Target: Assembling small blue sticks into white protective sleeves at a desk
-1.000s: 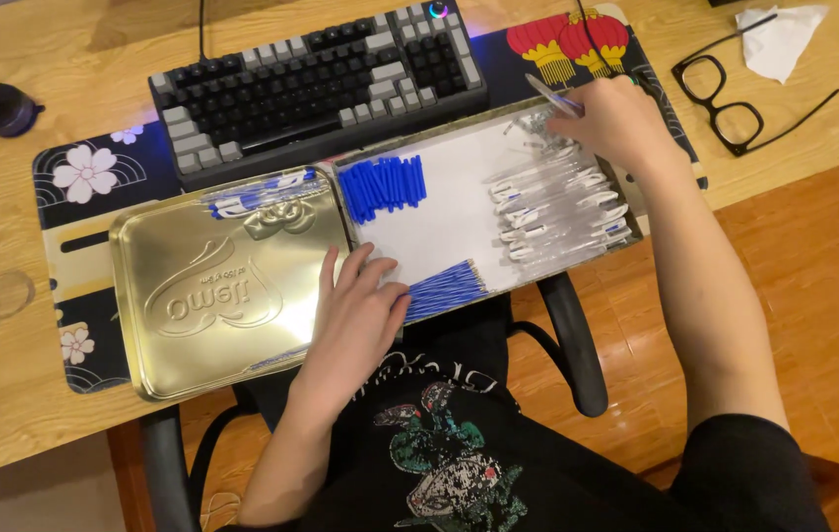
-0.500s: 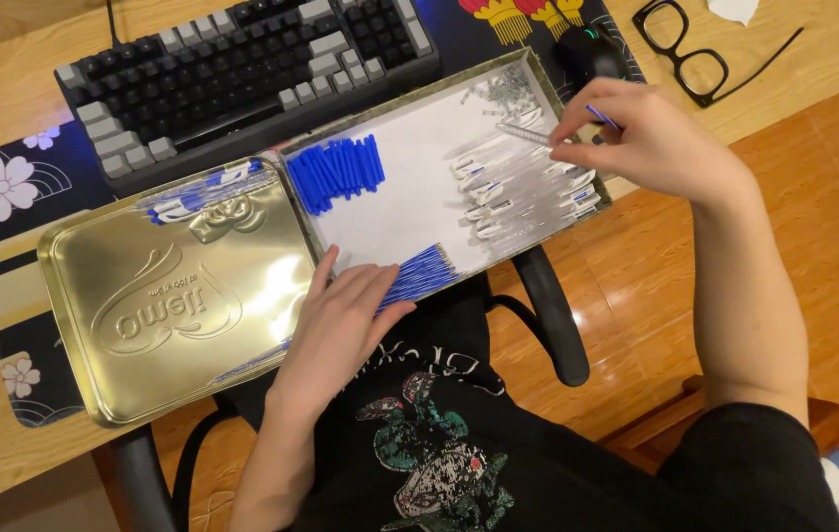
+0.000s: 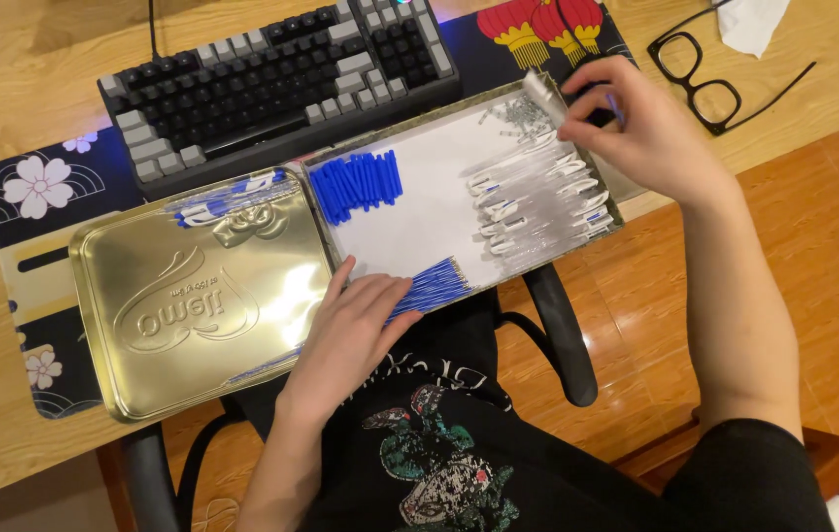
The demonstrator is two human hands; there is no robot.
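Sorting pen parts in shallow white-lined metal tray (image 3: 419, 212).
Right hand (image 3: 636, 128) pinching clear plastic pen barrel (image 3: 540, 96), upper right; left hand (image 3: 355, 335) spread flat beside blue refills (image 3: 429, 288), lower centre.

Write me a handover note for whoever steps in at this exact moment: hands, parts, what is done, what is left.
Left hand: flat on the tray's near edge, fingertips at the blue refills.
Right hand: raised over the tray's far right corner, pinching one clear pen barrel.
Tray: blue caps far left, clear barrels piled on the right, small springs at the far corner.
Gold lid: a few assembled-looking pens at its far edge.
Done: those few. Left: most parts are unassembled.
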